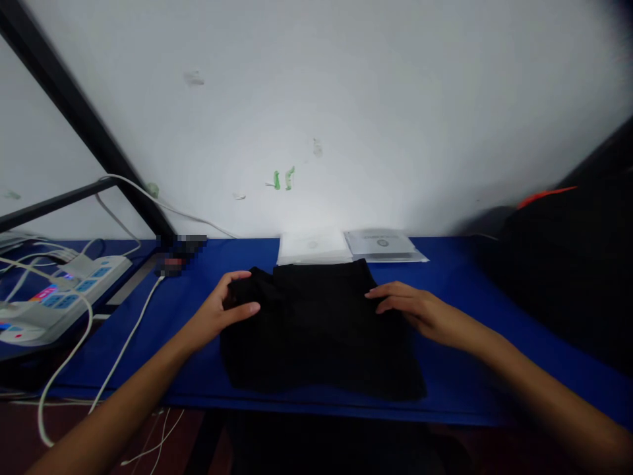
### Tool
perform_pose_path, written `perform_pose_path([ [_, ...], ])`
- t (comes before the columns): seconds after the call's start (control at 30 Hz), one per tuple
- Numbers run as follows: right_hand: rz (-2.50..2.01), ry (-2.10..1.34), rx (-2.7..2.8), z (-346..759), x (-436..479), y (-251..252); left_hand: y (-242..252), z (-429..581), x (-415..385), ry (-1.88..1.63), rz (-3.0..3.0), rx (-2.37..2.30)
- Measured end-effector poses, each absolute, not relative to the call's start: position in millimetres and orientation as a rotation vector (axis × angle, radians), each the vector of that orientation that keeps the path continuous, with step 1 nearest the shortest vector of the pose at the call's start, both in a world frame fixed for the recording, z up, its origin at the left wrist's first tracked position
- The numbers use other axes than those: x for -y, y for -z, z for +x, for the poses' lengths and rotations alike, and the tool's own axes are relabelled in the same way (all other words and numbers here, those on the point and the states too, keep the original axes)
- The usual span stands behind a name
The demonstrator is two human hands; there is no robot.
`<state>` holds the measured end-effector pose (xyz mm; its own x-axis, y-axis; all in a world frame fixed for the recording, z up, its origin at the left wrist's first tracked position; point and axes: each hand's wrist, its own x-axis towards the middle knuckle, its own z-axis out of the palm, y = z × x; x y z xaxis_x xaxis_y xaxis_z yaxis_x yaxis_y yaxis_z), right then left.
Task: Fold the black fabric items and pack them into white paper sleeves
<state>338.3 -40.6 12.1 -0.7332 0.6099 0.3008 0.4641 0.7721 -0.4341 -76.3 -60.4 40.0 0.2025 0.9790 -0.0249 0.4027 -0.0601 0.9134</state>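
Note:
A folded black garment lies on the blue table, its near edge close to the table's front. Its left part shows a bunched fold; the dark fabric hides finer detail. My left hand is closed on the garment's upper left corner, thumb on top and the other fingers around the far side. On the right edge rests my right hand, with its fingers stretched out and their tips touching the fabric. Just beyond the garment lie a white packet and a clear plastic bag with a printed round mark.
A white power strip with several plugs and cables stands at the left beside a black metal frame. A white cable crosses the blue table. At the right is a large dark bulk; behind everything rises a white wall.

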Motion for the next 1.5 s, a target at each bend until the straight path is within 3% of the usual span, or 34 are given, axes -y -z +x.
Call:
perform_pose_path([
  [0.13,-0.872,-0.527,2.548,337,47,-24,-37,-87,49,-0.905,1.652,-1.414],
  [0.37,-0.948,-0.493,2.612,331,56,-25,-39,-98,43,-0.354,2.107,-1.963],
  [0.43,-0.958,-0.468,2.616,330,56,-25,-42,-92,45,-0.388,2.260,-2.027],
  [0.57,-0.989,-0.432,2.631,330,55,-23,-49,-76,53,-0.606,2.798,-1.461],
  [0.73,-0.994,-0.422,2.579,325,42,-22,-50,-52,49,-0.316,2.776,-0.868],
  [1.13,-1.229,-0.388,2.338,297,-16,-16,-46,-38,-1,-0.423,1.687,-0.992],
  [1.5,-1.221,-0.468,2.329,298,-16,-11,-45,-29,12,-0.349,2.238,-0.876],
])
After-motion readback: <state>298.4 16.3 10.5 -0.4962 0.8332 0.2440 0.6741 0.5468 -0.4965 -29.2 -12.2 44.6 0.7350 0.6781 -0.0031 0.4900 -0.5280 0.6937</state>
